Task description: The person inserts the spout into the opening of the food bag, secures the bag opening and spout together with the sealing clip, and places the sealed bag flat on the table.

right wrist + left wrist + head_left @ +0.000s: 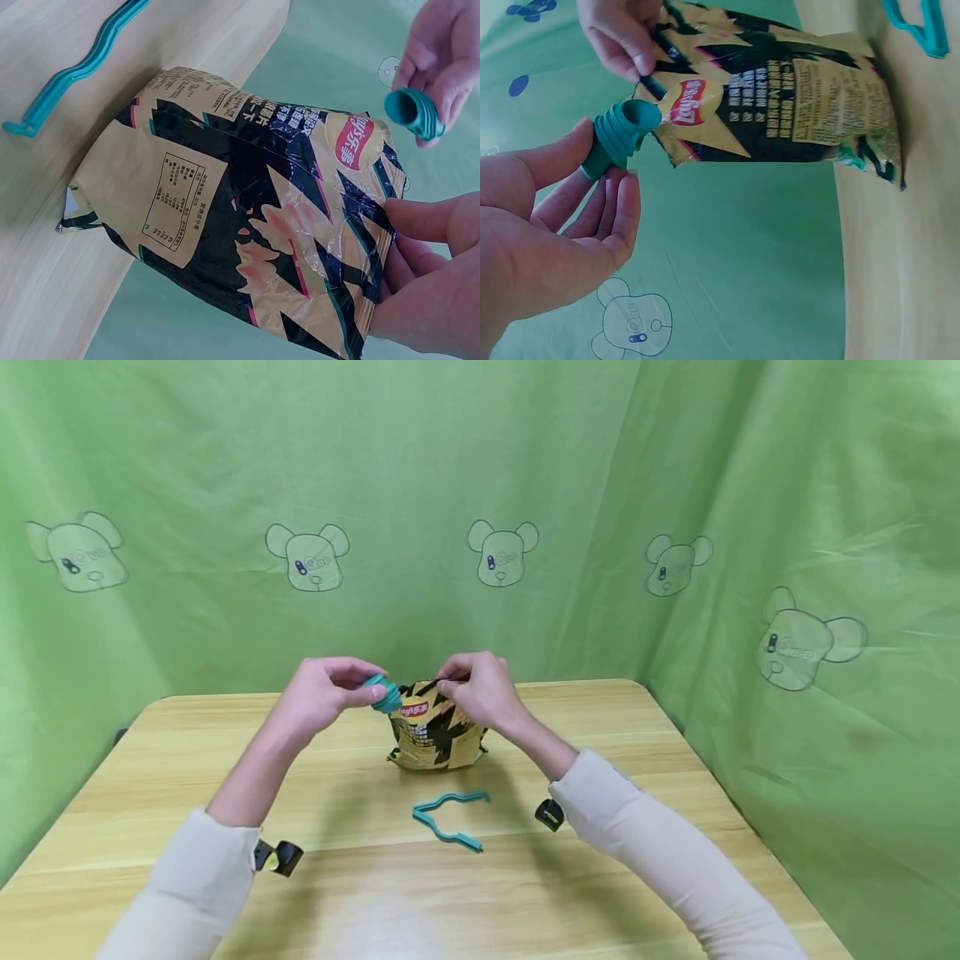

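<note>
My left hand [318,693] pinches a teal threaded spout [613,142] between thumb and fingers. The hollow end of the spout points toward the top of a chip bag [435,739]; whether the two touch I cannot tell. The yellow and black bag stands upright on the table, with a red Lay's logo near its top edge. At that top edge my right hand [483,689] grips the bag with thumb and fingers, as the right wrist view shows. In front of the bag lies a teal hinged bag clip [450,837], its two arms spread apart.
The wooden table [360,893] ends a short way behind the bag. A green curtain [405,460] with printed bear heads hangs behind it and along both sides. A black device [551,814] sits at the right cuff, and another black device [285,858] at the left.
</note>
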Motion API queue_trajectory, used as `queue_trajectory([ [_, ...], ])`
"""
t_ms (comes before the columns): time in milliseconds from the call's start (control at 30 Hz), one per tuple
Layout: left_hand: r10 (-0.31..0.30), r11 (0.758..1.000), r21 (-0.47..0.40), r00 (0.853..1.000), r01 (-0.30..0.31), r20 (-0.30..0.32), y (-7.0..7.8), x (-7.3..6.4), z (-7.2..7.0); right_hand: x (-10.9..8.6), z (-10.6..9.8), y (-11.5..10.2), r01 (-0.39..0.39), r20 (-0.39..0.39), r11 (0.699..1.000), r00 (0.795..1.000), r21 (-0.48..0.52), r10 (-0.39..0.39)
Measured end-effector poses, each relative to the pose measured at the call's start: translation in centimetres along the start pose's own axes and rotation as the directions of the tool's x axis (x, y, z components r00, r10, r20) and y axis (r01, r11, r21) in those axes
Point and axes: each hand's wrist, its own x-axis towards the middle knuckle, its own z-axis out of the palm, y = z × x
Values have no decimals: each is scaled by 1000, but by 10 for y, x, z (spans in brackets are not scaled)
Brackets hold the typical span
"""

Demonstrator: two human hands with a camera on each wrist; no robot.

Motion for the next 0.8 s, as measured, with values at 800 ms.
queue_trajectory([
  [800, -21, 999, -28, 1000, 20, -19, 0, 19, 3, 0, 3, 1, -28, -8, 999, 1000, 23, 28],
])
